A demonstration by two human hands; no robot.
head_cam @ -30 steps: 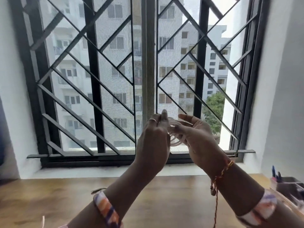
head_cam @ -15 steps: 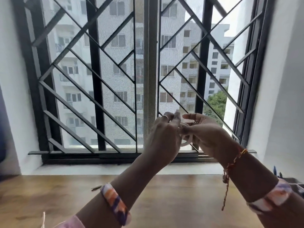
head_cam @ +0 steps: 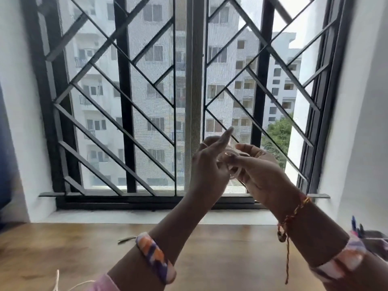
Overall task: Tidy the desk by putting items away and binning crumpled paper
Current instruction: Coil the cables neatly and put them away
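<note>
Both hands are raised in front of the window, above the wooden desk (head_cam: 220, 259). Between them is a coil of thin white cable (head_cam: 234, 174), looped into a small ring. My right hand (head_cam: 260, 175) has its fingers through and around the coil. My left hand (head_cam: 210, 171) touches the coil from the left with its index finger stretched up and to the right. Most of the coil is hidden behind the fingers.
A dark organiser holding pens (head_cam: 369, 238) stands at the desk's right edge. A small dull strip (head_cam: 126, 239) lies on the desk by my left wrist. A loose white cord end (head_cam: 56, 280) shows at the bottom left. The barred window (head_cam: 189, 101) rises behind.
The view has swung a little to the left and both hands sit further right in frame. My left index finger has lifted and straightened while the coil has been wound tighter.
</note>
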